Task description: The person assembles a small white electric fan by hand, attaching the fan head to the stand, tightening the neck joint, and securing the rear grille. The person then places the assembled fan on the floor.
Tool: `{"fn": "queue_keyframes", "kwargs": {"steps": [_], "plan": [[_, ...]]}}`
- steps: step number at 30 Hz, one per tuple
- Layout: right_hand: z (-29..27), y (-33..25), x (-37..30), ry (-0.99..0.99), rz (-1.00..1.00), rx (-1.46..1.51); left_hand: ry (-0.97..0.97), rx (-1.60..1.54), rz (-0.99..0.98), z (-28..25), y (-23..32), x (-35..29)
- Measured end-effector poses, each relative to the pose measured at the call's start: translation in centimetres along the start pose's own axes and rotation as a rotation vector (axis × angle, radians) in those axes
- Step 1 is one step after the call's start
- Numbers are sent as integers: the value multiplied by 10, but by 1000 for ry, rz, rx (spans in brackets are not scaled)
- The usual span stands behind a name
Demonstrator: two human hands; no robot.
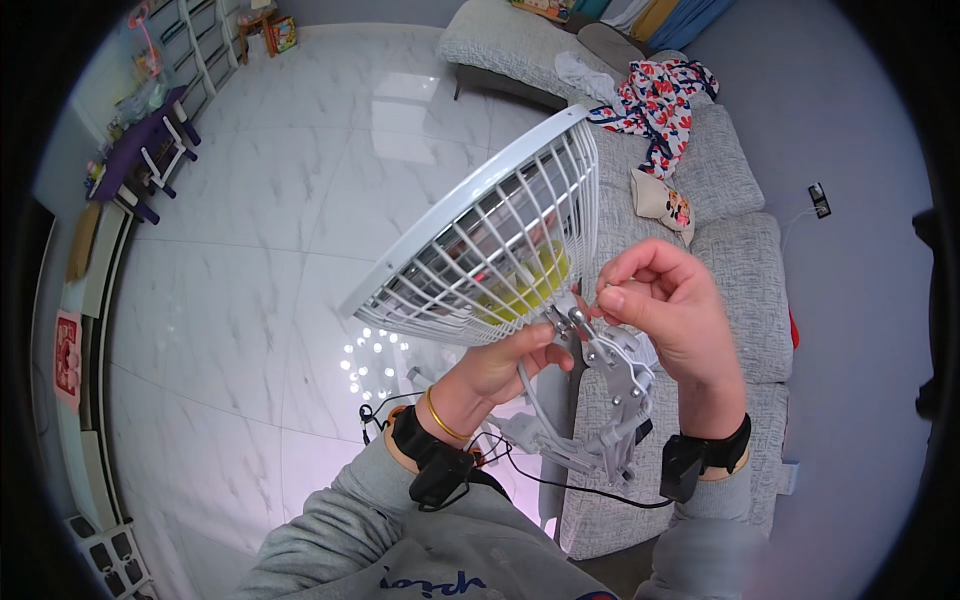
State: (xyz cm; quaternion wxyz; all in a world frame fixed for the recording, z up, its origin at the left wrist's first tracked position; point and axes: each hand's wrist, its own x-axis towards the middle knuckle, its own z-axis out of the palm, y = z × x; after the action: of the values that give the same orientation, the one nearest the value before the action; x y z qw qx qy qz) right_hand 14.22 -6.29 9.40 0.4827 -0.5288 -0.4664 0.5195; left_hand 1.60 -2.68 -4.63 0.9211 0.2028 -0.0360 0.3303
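A white caged electric fan (503,248) tilts in front of me, yellow-green showing through its wire grille. Behind it, a jointed metal bracket (627,378) with bolts and springs hangs down toward my lap. My left hand (497,365) is closed around the fan's neck, thumb lying against the metal joint (566,318) and fingers partly hidden beneath. To the right of that joint, my right hand (668,305) is raised with thumb and forefinger pinched together. Whatever is between those fingertips is too small to make out. A pale cord (535,400) curves down from the fan.
A grey fabric sofa (735,300) runs along the right, with a cartoon cushion (662,205) and a floral garment (660,110) on it. Marble-look tiles (220,300) cover the floor. A purple small table (140,150) stands far left. Black straps and cables circle my wrists.
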Motion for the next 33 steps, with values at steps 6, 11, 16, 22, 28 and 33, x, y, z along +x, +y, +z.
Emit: {"fn": "queue_keyframes", "kwargs": {"steps": [6, 11, 16, 22, 28, 33], "plan": [[-3, 6, 1, 11, 55, -40, -127, -72, 36, 4, -3, 5], [-5, 9, 0, 16, 58, -48, -16, -4, 67, 9, -4, 7], [-7, 7, 0, 39, 89, -110, 67, -26, 62, 11, -4, 9], [-10, 4, -4, 13, 132, -93, 48, 4, 62, 16, -7, 6], [-15, 0, -7, 17, 142, -145, 27, 44, 64, 21, -9, 2], [-13, -1, -8, 44, 135, -184, 2, -22, 64, 23, -8, 4]]}}
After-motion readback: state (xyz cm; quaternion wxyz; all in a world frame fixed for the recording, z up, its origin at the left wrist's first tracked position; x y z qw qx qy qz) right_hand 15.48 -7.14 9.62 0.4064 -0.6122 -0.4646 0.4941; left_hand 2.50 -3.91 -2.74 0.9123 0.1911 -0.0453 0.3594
